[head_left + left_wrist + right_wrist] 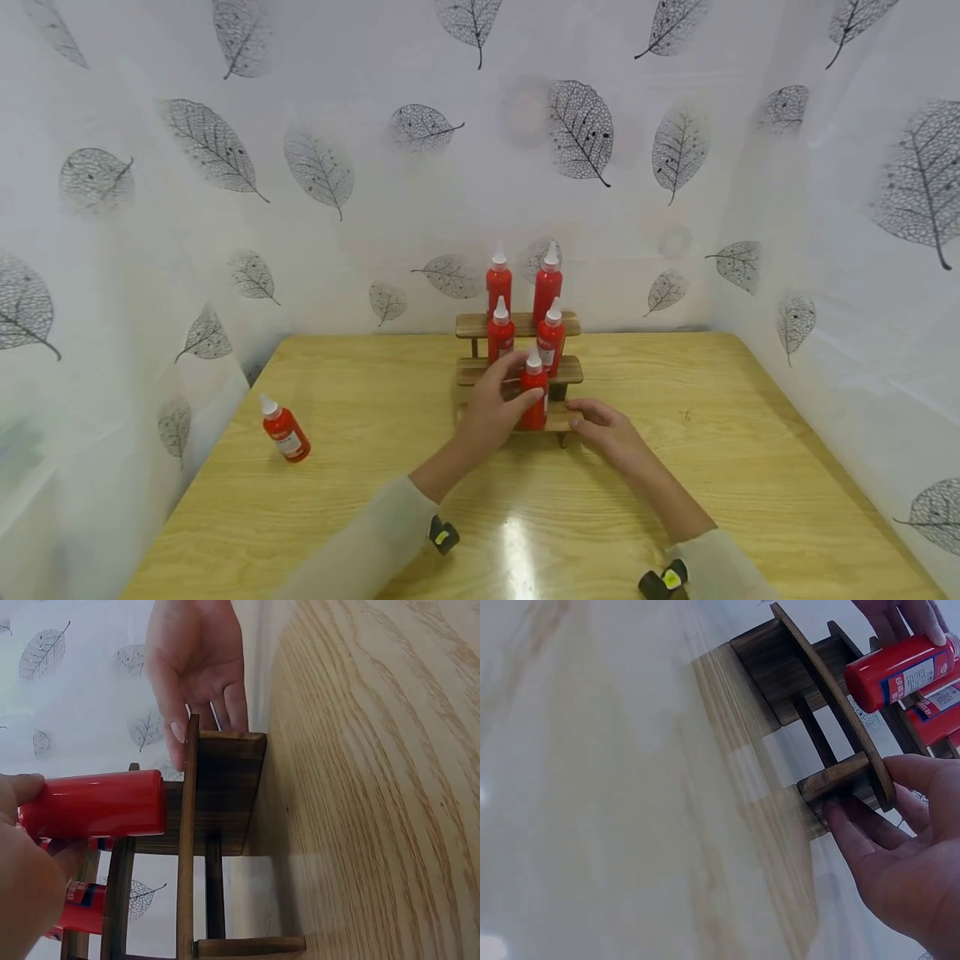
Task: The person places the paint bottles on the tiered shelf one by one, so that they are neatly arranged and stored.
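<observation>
My left hand [491, 408] grips a red squeeze bottle [535, 382] with a white pointed cap, thumb on one side and fingers behind. In the left wrist view the bottle's base [150, 802] hangs just above the lowest step of a three-tier brown wooden rack [474, 371]. My right hand [611, 433] holds the right end of that lowest step, with finger on top and thumb beneath in the right wrist view. Two like bottles [550, 342] stand on the middle step and two [547, 289] on the top step.
Another red bottle [287, 435] stands apart on the left side of the light wooden table [360, 375]. Pale sheeting with a leaf print [322, 250] hangs behind the table and along both sides.
</observation>
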`<state>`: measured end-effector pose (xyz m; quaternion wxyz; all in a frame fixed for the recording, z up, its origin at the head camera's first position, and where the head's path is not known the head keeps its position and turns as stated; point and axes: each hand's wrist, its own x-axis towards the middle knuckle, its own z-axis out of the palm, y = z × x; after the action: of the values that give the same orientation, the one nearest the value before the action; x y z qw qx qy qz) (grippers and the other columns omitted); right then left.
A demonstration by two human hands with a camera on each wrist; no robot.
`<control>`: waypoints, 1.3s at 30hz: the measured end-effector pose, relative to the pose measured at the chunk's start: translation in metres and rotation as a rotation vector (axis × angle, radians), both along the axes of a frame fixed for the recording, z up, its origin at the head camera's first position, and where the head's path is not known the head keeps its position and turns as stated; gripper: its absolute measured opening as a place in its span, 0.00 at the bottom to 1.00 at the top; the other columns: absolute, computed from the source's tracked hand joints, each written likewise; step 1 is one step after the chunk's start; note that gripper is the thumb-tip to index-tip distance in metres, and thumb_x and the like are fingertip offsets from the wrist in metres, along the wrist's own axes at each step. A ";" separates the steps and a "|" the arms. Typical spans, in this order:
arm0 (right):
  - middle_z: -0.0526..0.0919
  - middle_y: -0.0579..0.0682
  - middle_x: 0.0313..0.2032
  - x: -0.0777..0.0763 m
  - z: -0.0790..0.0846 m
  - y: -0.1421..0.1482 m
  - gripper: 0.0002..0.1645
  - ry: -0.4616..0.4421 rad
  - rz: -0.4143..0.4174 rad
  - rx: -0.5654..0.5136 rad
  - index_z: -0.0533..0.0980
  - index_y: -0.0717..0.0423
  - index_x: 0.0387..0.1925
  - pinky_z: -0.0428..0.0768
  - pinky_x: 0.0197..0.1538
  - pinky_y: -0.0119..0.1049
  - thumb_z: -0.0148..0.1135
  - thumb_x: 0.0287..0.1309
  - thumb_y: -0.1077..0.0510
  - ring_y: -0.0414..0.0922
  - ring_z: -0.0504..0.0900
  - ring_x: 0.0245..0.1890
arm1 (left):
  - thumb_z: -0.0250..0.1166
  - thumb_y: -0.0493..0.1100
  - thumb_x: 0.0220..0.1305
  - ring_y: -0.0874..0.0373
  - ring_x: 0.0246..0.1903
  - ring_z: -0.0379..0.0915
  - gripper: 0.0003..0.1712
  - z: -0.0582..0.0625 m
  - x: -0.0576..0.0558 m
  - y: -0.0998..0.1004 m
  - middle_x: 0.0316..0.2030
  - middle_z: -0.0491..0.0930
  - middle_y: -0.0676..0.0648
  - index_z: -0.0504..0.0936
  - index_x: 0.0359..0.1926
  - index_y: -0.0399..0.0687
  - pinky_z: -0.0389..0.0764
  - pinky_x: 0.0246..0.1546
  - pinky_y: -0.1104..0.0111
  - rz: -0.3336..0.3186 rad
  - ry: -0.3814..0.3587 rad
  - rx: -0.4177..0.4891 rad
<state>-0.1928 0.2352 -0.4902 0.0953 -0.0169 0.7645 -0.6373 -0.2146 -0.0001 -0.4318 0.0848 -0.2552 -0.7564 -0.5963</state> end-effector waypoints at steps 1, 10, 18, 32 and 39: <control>0.70 0.59 0.71 0.000 0.001 0.000 0.29 -0.001 0.001 0.005 0.73 0.54 0.66 0.69 0.71 0.54 0.63 0.68 0.48 0.57 0.67 0.71 | 0.70 0.42 0.66 0.56 0.56 0.77 0.30 0.000 -0.001 0.002 0.60 0.78 0.51 0.72 0.67 0.54 0.82 0.55 0.66 -0.007 -0.012 0.003; 0.69 0.58 0.71 0.001 0.000 0.002 0.30 -0.008 0.028 -0.005 0.71 0.55 0.67 0.71 0.70 0.52 0.63 0.68 0.48 0.56 0.69 0.70 | 0.69 0.41 0.66 0.56 0.57 0.77 0.29 -0.002 -0.003 0.012 0.61 0.77 0.50 0.72 0.66 0.53 0.82 0.55 0.68 -0.041 -0.066 0.002; 0.68 0.58 0.72 0.000 0.000 0.003 0.31 -0.009 0.026 0.008 0.71 0.55 0.67 0.69 0.71 0.54 0.63 0.67 0.48 0.57 0.65 0.73 | 0.68 0.39 0.67 0.54 0.60 0.75 0.29 -0.002 -0.005 0.016 0.63 0.76 0.48 0.72 0.67 0.51 0.81 0.58 0.66 -0.074 -0.057 -0.018; 0.70 0.57 0.70 -0.002 -0.003 0.003 0.29 0.011 0.017 0.018 0.73 0.55 0.66 0.66 0.73 0.55 0.63 0.67 0.48 0.56 0.63 0.74 | 0.66 0.38 0.68 0.54 0.62 0.73 0.30 -0.008 -0.010 0.015 0.65 0.73 0.49 0.70 0.69 0.53 0.79 0.60 0.65 -0.118 -0.020 -0.025; 0.70 0.58 0.70 -0.002 -0.002 0.003 0.31 0.003 0.028 0.020 0.71 0.54 0.68 0.71 0.70 0.53 0.63 0.68 0.48 0.57 0.67 0.71 | 0.66 0.39 0.68 0.55 0.62 0.73 0.31 -0.009 -0.011 0.015 0.65 0.73 0.49 0.69 0.70 0.54 0.79 0.60 0.67 -0.140 -0.026 -0.021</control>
<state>-0.1949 0.2381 -0.4924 0.1036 -0.0277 0.7706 -0.6282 -0.2252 0.0147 -0.4404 0.0304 -0.3003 -0.7439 -0.5962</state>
